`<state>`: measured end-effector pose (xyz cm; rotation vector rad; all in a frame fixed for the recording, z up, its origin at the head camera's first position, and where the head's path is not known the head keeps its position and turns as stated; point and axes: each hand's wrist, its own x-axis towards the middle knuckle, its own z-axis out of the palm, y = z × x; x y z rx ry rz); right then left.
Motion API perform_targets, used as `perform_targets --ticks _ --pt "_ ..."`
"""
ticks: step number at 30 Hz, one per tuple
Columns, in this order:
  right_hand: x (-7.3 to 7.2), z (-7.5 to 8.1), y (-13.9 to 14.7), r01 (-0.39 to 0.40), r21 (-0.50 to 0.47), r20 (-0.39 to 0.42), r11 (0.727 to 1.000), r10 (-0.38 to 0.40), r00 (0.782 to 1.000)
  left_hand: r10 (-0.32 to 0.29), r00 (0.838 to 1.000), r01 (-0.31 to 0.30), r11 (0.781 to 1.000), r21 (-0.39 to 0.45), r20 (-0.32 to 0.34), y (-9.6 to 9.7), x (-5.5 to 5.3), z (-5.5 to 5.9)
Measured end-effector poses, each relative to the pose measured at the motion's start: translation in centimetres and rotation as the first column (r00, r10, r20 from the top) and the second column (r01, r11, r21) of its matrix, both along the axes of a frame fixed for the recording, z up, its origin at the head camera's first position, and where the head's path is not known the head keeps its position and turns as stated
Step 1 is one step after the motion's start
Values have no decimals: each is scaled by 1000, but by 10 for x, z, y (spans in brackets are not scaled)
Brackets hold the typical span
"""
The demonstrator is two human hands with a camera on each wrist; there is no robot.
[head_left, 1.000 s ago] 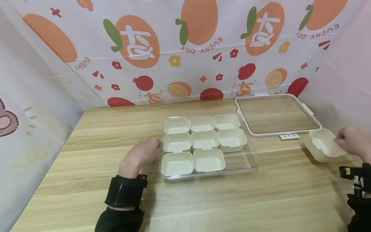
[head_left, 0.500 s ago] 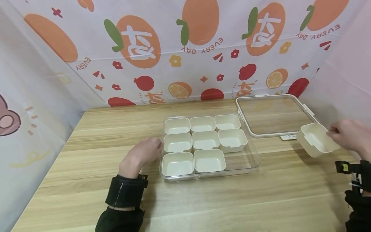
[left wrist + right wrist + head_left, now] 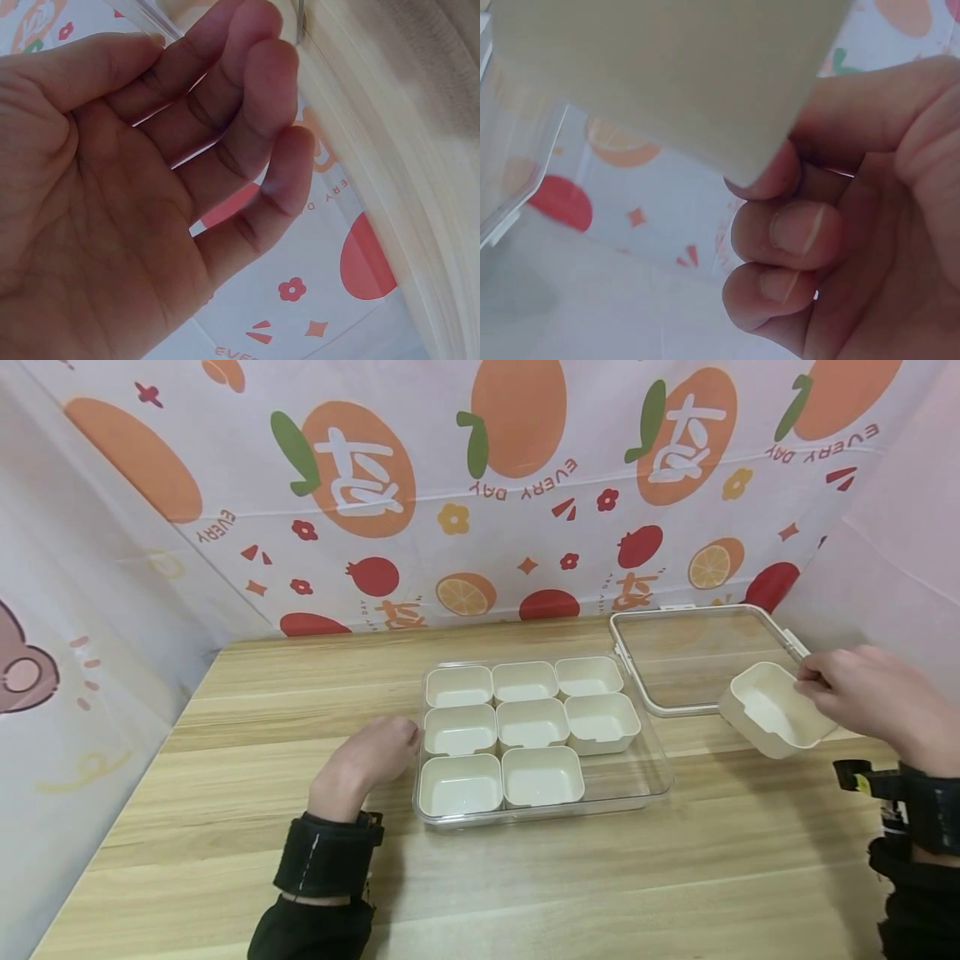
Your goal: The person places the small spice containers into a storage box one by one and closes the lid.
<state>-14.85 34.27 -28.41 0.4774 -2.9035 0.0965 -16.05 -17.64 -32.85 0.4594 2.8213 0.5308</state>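
My right hand (image 3: 877, 697) pinches the rim of a cream plastic bin (image 3: 776, 710) between thumb and index finger. The bin hangs tilted above the table, right of the clear tray (image 3: 622, 781). In the right wrist view the bin's wall (image 3: 667, 82) fills the upper left, and the other fingers are curled beneath it. My left hand (image 3: 367, 764) is at the tray's left edge, fingertips at its wall. In the left wrist view its fingers (image 3: 217, 127) are loosely curved; whether they press the tray is unclear. Several matching bins (image 3: 532, 722) stand in rows inside the tray, with a gap at the front right.
A clear lid (image 3: 693, 660) with a white frame and side clips lies flat behind the held bin. Wood-grain table (image 3: 525, 893) extends around the tray. A fruit-print cloth (image 3: 517, 527) hangs along the back edge, and pale cloth walls close off both sides.
The right hand has carried the bin leftward and slightly farther back, from the lid's right front corner toward the tray. The left hand and tray have stayed in place.
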Motion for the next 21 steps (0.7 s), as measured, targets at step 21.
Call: perform_targets --ticks 21 --pt "-18 9 -61 -238 -21 -65 971 236 970 1 1000 -1 1000 18 13 -1 0 2"
